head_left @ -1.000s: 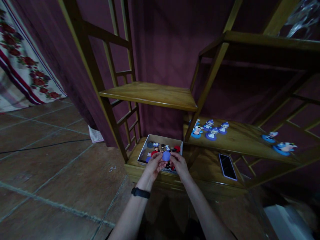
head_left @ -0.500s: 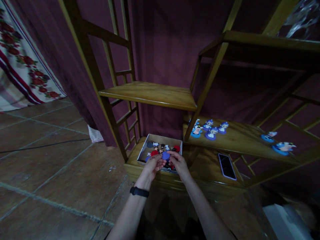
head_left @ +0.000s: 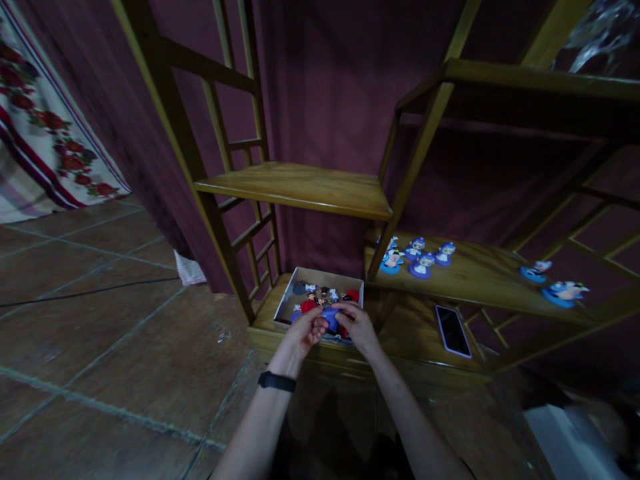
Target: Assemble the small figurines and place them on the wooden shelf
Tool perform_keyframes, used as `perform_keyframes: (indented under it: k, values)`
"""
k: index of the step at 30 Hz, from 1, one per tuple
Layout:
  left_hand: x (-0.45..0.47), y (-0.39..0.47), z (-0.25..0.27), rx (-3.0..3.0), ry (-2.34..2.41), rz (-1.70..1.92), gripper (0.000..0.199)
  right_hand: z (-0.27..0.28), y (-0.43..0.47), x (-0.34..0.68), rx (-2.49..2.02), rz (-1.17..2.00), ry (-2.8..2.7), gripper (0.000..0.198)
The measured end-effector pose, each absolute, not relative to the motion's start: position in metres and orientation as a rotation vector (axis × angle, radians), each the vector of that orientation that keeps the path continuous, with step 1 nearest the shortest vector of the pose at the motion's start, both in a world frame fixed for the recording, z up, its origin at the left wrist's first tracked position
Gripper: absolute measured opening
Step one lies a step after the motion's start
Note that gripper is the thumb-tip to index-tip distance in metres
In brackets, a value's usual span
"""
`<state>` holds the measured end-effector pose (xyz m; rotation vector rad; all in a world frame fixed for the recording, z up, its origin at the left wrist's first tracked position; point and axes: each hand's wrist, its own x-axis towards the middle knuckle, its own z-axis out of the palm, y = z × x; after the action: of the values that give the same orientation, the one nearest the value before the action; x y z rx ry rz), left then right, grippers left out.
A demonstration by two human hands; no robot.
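Between the fingers of both hands is a small purple-blue figurine base (head_left: pixel 330 317), held over the near edge of a shallow cardboard box (head_left: pixel 289 293). My left hand (head_left: pixel 306 331) pinches its left side, and my right hand (head_left: pixel 357 325) grips its right side. Whether a figure is joined to the base is hidden by the fingers. Inside the box lie several small figurines in red, black and white, among them a red one (head_left: pixel 309 306). A black band (head_left: pixel 277 381) circles my left wrist.
The box rests on the low board of a wooden shelf unit (head_left: pixel 300 183). To the right, purple figurines (head_left: pixel 421 265) and blue-based ones (head_left: pixel 391 261) stand on a board, with two more blue-based figurines (head_left: pixel 565 293) lying farther right. A phone (head_left: pixel 453 331) lies below them.
The purple piece has been turned in my fingers, from a flat round face to a tilted, bulkier shape. Both hands stay over the box. The view has shifted slightly.
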<state>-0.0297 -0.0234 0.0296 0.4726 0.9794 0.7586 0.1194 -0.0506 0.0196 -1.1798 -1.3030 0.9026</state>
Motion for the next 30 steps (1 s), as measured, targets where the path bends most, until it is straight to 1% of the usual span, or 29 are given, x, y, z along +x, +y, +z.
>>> perform_keyframes:
  k: [5, 7, 9, 11, 16, 23, 30]
  values:
    - [-0.028, -0.025, 0.027, 0.619, 1.098, 0.781, 0.033, 0.009, -0.048, 0.119, -1.222, 0.984, -1.211, 0.022]
    - [-0.028, -0.025, 0.027, 0.650, 1.132, 0.855, 0.029, 0.006, -0.047, 0.119, -1.251, 1.012, -1.160, 0.023]
    - [-0.029, -0.026, 0.028, 0.645, 1.113, 0.939, 0.020, 0.006, -0.047, 0.118, -1.271, 1.054, -1.093, 0.026]
    - [-0.030, -0.027, 0.030, 0.621, 1.061, 0.977, 0.018, 0.009, -0.048, 0.118, -1.276, 1.103, -1.026, 0.029]
    - [-0.031, -0.027, 0.031, 0.623, 0.966, 0.918, 0.019, 0.016, -0.051, 0.117, -1.272, 1.201, -0.914, 0.034]
    - [-0.025, -0.025, 0.025, 0.557, 0.936, 0.927, 0.007, 0.016, -0.055, 0.113, -1.213, 1.297, -0.797, 0.040]
    - [-0.020, -0.025, 0.020, 0.437, 0.896, 0.919, 0.002, 0.026, -0.065, 0.113, -1.102, 1.369, -0.777, 0.040]
